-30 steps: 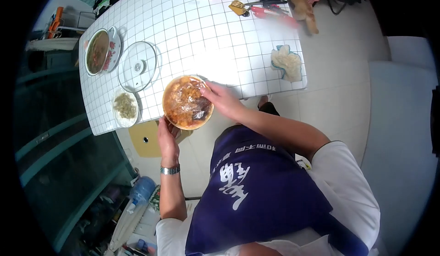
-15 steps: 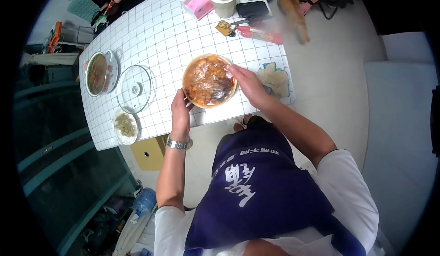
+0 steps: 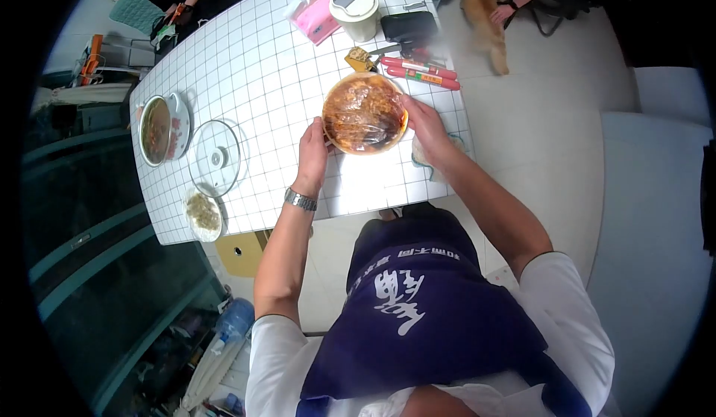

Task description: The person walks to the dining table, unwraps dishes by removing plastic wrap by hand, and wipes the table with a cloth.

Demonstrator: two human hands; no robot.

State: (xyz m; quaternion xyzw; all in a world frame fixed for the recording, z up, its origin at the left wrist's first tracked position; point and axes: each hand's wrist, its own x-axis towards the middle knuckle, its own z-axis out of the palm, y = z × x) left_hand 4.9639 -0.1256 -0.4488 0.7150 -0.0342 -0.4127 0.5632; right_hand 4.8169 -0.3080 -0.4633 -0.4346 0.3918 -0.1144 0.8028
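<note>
A round bowl (image 3: 365, 113) of reddish-brown food, covered with clear wrap, is held level over the white tiled table (image 3: 253, 66). My left hand (image 3: 314, 148) grips its left rim, the fingers partly hidden beneath it. On the right rim, my right hand (image 3: 426, 124) has its thumb on top and its fingers out of sight. Whether the bowl's base touches the table cannot be seen. Partly behind my right hand lies a cloth (image 3: 430, 165). Just beyond the bowl are two red-wrapped sausages (image 3: 424, 77) and a small yellow packet (image 3: 359, 59).
At the left stand a soup pot (image 3: 156, 130), a glass lid (image 3: 216, 157) and a plate of shredded food (image 3: 203, 214). Farther back are a lidded container (image 3: 355, 16), pink tissues (image 3: 313, 16) and a black case (image 3: 409, 26). Two other people and a dog (image 3: 486, 18) are beyond.
Both my hands have carried the covered bowl from the table's near edge, away from me and to the right. My view has shifted, bringing more of the table's far side into sight.
</note>
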